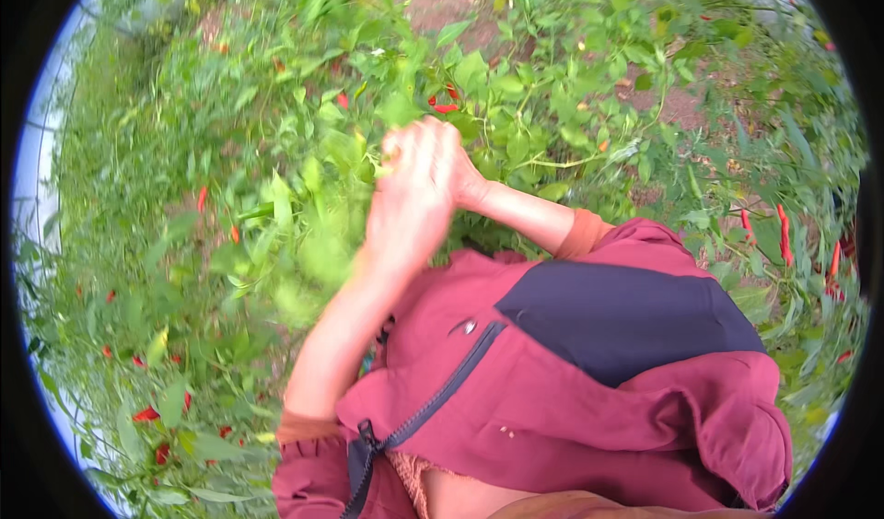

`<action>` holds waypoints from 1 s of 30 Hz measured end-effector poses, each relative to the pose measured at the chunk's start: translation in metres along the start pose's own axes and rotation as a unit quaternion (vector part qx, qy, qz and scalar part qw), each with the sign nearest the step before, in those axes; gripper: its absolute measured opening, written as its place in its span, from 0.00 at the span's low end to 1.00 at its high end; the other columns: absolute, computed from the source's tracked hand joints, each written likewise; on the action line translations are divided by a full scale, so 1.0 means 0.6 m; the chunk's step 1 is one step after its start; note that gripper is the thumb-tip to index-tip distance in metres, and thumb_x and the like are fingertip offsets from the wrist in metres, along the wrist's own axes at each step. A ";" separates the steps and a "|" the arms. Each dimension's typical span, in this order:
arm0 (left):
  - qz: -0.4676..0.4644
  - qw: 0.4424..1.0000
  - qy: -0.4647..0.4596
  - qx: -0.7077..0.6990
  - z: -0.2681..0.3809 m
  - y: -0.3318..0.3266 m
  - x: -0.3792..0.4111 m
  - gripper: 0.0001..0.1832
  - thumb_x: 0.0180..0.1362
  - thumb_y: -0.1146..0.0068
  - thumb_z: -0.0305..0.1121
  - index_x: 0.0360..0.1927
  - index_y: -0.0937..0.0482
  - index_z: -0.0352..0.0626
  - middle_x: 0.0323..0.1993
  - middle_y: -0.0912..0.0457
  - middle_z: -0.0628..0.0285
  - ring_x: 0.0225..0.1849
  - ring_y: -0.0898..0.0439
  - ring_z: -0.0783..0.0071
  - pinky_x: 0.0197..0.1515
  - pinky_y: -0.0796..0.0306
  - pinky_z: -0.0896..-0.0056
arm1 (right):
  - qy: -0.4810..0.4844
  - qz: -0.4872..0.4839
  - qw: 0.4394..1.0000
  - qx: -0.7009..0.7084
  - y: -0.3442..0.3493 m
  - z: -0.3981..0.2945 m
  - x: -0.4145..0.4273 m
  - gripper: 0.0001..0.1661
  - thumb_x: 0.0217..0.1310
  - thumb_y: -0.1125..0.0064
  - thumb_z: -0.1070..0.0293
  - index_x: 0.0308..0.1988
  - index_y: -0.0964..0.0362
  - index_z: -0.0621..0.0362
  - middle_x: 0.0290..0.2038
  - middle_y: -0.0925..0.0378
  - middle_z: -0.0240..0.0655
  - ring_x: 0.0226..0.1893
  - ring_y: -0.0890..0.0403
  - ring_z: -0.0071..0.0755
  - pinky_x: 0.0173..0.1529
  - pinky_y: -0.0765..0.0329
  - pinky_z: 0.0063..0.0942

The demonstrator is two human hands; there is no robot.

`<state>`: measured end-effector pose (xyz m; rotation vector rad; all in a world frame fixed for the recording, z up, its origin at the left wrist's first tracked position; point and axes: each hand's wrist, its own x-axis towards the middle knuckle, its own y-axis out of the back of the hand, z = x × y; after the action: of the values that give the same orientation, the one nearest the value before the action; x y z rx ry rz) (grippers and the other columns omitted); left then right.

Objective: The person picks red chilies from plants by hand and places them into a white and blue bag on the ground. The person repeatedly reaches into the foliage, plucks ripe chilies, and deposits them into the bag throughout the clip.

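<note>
My left hand reaches up among the leaves of a chilli pepper plant, its back towards me and its fingers curled. Behind it and partly covered by it is my right hand, the two pressed close together. Motion blur and the overlap hide what the fingers hold, if anything. Blurred green leaves lie against the left wrist. Just beyond the knuckles hang a few red chilli peppers.
More ripe chillies hang at the right, with others low at the left. Bare brown soil shows between plants at the top. Pale sheeting edges the left rim. My maroon jacket fills the lower middle.
</note>
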<state>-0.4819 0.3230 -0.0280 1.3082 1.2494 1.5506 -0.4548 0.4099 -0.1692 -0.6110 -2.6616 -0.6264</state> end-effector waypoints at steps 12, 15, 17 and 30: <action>-0.144 0.979 0.129 0.071 -0.037 -0.090 -0.129 0.05 0.48 0.50 0.32 0.30 0.28 0.48 0.22 0.31 0.67 0.29 0.29 0.69 0.38 0.39 0.57 | -0.257 -0.037 0.963 -0.075 0.194 0.095 0.036 0.13 0.52 0.52 0.69 0.39 0.28 0.57 0.36 0.26 0.39 0.37 0.24 0.32 0.43 0.29 0.27; -0.123 0.981 0.117 0.089 -0.039 -0.091 -0.123 0.07 0.45 0.51 0.30 0.31 0.28 0.46 0.23 0.31 0.67 0.29 0.30 0.69 0.39 0.39 0.58 | -0.253 -0.180 0.946 -0.091 0.193 0.069 0.061 0.13 0.51 0.53 0.69 0.39 0.28 0.58 0.35 0.25 0.41 0.36 0.24 0.34 0.43 0.29 0.27; -0.107 0.985 0.104 0.084 -0.038 -0.089 -0.120 0.11 0.41 0.53 0.27 0.32 0.28 0.43 0.23 0.31 0.65 0.30 0.30 0.69 0.39 0.40 0.61 | -0.207 -0.200 0.949 -0.126 0.177 0.065 0.073 0.13 0.51 0.54 0.70 0.38 0.29 0.60 0.32 0.25 0.42 0.34 0.24 0.36 0.41 0.29 0.28; 0.056 0.995 0.048 -0.061 0.012 -0.058 -0.091 0.28 0.45 0.47 0.26 0.54 0.36 0.46 0.57 0.40 0.51 0.27 0.26 0.63 0.33 0.29 0.70 | -0.059 -0.207 0.969 -0.124 0.101 0.016 -0.003 0.14 0.50 0.49 0.72 0.40 0.33 0.61 0.36 0.32 0.40 0.36 0.27 0.41 0.39 0.29 0.32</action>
<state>-0.4652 0.2814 -0.0754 1.2573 1.1357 1.7594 -0.4267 0.4630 -0.1573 -0.1485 -2.8698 -1.0796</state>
